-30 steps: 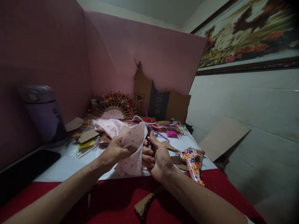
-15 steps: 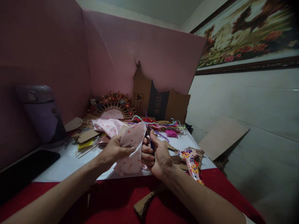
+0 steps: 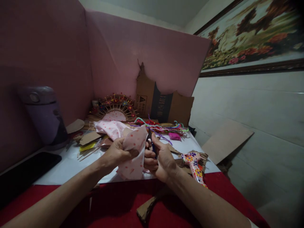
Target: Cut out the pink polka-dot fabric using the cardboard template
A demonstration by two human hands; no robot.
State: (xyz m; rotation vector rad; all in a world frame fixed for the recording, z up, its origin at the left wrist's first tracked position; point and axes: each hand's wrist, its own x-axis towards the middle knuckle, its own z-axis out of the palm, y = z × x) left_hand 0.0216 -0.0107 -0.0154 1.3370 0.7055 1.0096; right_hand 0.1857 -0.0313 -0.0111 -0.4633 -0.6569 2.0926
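Note:
Pinched in my left hand [image 3: 118,154] is a piece of pink dotted fabric [image 3: 133,164], its upper edge curved and a lower part hanging toward the table. My right hand [image 3: 160,158] is wrapped round dark-handled scissors [image 3: 150,136], with the blades pointing up beside the fabric's right edge. Whether the blades touch the cloth I cannot tell. More dotted fabric [image 3: 110,128] lies bunched behind my left hand. To the right of my right hand lies a flower-patterned glue gun [image 3: 194,164] on cardboard scraps.
A decorated half-round fan shape [image 3: 115,109] with sticks stands at the back beside torn cardboard [image 3: 163,104]. Coloured pipe cleaners [image 3: 161,126] and a pink packet [image 3: 174,136] lie before it. At left are a purple bottle [image 3: 45,117] and a black phone [image 3: 35,166]. A cardboard strip [image 3: 144,210] rests on red cloth.
The fabric's upper edge has dipped slightly and shifted a little left, away from the scissors. Both hands keep their hold; the view has moved very slightly.

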